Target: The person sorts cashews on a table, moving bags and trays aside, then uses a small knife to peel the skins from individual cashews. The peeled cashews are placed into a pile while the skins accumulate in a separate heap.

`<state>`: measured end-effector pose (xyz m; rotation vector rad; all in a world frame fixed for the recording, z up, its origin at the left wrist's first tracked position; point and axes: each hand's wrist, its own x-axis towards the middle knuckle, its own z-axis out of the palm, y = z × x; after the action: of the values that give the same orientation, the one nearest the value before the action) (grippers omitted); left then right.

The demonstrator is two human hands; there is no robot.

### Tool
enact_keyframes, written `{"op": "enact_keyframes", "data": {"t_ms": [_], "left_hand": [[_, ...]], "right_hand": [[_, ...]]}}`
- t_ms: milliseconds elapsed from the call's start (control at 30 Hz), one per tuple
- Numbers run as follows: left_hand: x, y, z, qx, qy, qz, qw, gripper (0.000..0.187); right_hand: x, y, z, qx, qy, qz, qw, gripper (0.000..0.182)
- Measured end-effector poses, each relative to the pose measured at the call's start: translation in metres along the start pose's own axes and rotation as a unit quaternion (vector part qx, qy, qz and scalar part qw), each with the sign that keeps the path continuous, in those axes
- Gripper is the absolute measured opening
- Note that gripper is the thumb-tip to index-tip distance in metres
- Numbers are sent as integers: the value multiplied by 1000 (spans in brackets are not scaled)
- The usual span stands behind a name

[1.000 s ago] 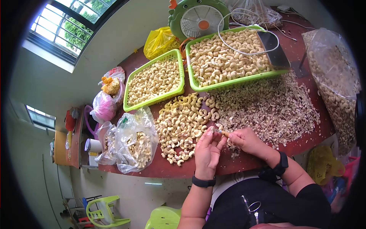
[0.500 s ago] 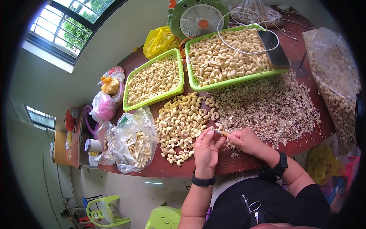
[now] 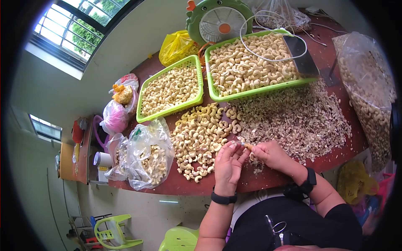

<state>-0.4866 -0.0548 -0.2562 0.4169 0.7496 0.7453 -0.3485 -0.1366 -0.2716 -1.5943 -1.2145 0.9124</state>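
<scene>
My right hand (image 3: pixel 270 154) grips the light wooden handle of a small peeling knife (image 3: pixel 248 146), its tip pointing left toward my other fingers. My left hand (image 3: pixel 228 167) is palm up with the fingers curled, pinching what looks like a cashew nut, mostly hidden by the fingertips. The knife tip meets the left fingertips. Just left of my hands lies a pile of loose cashew nuts (image 3: pixel 197 138) on the red table (image 3: pixel 268 180). Beyond my right hand spreads a heap of peeled skin flakes (image 3: pixel 293 121).
Two green baskets, a smaller one (image 3: pixel 144 116) and a larger one (image 3: pixel 268 91), hold cashews. A phone (image 3: pixel 305 60) with a white cable rests on the larger. Around them stand a green fan (image 3: pixel 217 23), a yellow bag (image 3: pixel 178 48), a clear bag (image 3: pixel 148 165) and a tall nut bag (image 3: pixel 366 96).
The knife and both hands have shifted very slightly, and the camera view has moved a little. Both hands keep their hold.
</scene>
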Motion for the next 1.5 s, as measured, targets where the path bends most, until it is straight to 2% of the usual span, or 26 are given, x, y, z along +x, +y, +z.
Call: {"op": "enact_keyframes", "data": {"t_ms": [67, 133, 433, 833, 1067, 1267, 1333, 1500], "left_hand": [[0, 3, 0, 20, -2, 5, 1000, 11], [0, 6, -1, 27, -43, 3, 999, 14], [1, 7, -2, 23, -72, 1, 997, 20], [-4, -1, 6, 70, -23, 61, 995, 20], [-4, -6, 1, 36, -21, 46, 998, 13], [-9, -4, 6, 86, -1, 55, 995, 13], [-13, -2, 8, 114, -10, 28, 993, 13], [-10, 1, 5, 105, -12, 34, 994, 15]], "right_hand": [[-1, -2, 0, -4, -12, -5, 1000, 34], [0, 0, 0, 2, -19, -3, 1000, 34], [-1, -4, -4, 18, -34, 4, 999, 34], [0, 0, 1, -56, 9, -51, 997, 33], [-1, 0, 0, -63, 19, -54, 996, 32], [-2, 0, 1, -57, 16, -50, 997, 33], [-2, 0, -2, -55, 27, -37, 997, 33], [-1, 4, -1, -66, 37, -40, 996, 33]]}}
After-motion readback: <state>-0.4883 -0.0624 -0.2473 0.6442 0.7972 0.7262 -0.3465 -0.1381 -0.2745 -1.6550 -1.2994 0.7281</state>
